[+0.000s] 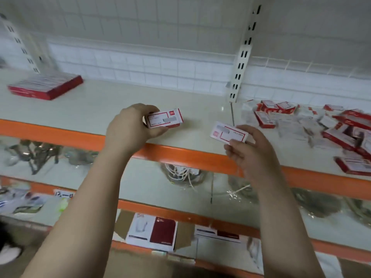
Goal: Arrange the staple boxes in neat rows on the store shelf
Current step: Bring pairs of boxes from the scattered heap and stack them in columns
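My left hand [130, 129] grips a small red-and-white staple box [166, 118] by its left end, just above the pale shelf [96, 105]. My right hand [251, 149] pinches a second staple box [227, 133] by its right end, near the shelf's orange front edge [180, 155]. A loose heap of staple boxes [341, 127] lies on the shelf to the right. At the far left of the shelf, a flat block of red boxes [46, 86] sits in a tidy group.
A white slotted upright [241, 63] divides the shelf bays behind my right hand. A white wire grid backs the shelf. Lower shelves hold bagged cables [180, 173], clear packets and red-and-white product cards [152, 230].
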{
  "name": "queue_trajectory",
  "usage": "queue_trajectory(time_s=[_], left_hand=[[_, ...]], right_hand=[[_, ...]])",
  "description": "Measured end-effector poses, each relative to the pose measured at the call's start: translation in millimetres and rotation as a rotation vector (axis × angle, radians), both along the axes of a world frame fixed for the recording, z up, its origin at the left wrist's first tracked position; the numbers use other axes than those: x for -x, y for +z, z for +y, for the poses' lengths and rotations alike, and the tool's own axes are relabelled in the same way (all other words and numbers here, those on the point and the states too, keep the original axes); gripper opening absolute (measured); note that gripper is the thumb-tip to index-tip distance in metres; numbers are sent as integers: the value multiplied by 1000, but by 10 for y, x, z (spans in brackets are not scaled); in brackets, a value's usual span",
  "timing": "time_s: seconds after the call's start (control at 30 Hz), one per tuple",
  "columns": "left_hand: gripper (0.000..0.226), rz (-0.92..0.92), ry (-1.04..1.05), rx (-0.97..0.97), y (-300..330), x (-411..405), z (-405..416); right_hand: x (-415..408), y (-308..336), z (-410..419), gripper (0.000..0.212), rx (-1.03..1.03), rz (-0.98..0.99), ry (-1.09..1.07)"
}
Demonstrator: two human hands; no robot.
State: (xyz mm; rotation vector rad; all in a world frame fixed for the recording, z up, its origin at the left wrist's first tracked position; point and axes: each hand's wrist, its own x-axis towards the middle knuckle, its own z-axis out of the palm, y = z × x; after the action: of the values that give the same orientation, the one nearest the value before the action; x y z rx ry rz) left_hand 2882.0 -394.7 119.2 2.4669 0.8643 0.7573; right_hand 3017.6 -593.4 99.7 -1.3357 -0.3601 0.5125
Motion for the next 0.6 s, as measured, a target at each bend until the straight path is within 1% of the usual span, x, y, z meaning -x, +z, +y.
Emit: queue_trajectory(time_s=[0.1, 0.17, 0.27, 0.43, 0.5, 0.6], left_hand=[[42, 17, 80, -18, 36, 543, 390], [41, 13, 127, -31, 61, 842, 607], [42, -8, 199, -32, 81, 1199, 904], [37, -24, 293, -24, 55, 1676, 1395], [39, -21, 316, -32, 43, 1789, 1564], [42, -37, 348, -49, 18, 1991, 1961]], right_hand=[[378, 30, 519, 14, -3, 48, 3], [587, 64, 817, 6, 36, 27, -23], [811, 109, 1236, 15, 110, -55, -45], [1106, 159, 1960, 3, 121, -52, 40], [1177, 172, 2189, 6, 125, -89, 68], [1270, 188, 2704, 9, 64, -10, 108]])
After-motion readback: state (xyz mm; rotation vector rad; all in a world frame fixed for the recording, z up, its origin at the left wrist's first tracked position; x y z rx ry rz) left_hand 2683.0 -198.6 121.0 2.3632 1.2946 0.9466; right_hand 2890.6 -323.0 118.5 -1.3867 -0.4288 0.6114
